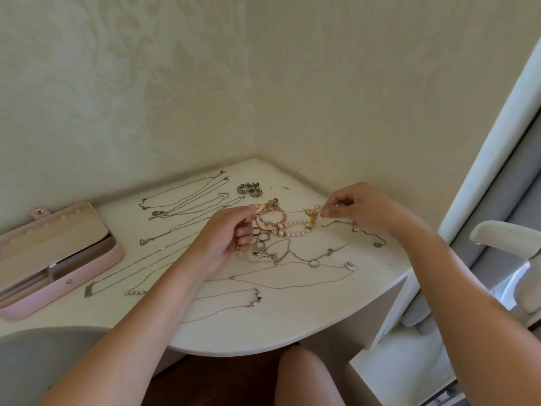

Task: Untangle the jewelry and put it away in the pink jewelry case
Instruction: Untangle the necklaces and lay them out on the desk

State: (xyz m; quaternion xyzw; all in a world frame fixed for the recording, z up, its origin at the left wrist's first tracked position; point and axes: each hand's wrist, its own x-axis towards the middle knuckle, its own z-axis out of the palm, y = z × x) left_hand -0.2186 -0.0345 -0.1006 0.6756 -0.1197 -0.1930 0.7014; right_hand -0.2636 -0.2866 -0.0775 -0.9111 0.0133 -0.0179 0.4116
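Note:
A thin chain [288, 212] is stretched taut between my two hands above the white table [263, 326]. My left hand [225, 235] pinches its left end and my right hand [351, 206] pinches the right end, close to a small gold piece [311, 213]. Under the chain lies a tangle with a pearl bracelet [292, 228], pink beads and rings [260, 234]. The pink jewelry case [58, 259] lies open at the table's left. Several thin silver necklaces [187, 200] are laid out straight across the table.
A dark beaded bracelet [249, 189] sits near the wall corner. More chains with pendants [351, 266] lie near the table's front and right edges. A white chair armrest [506, 238] is at the right, and a grey chair [35, 361] is at lower left.

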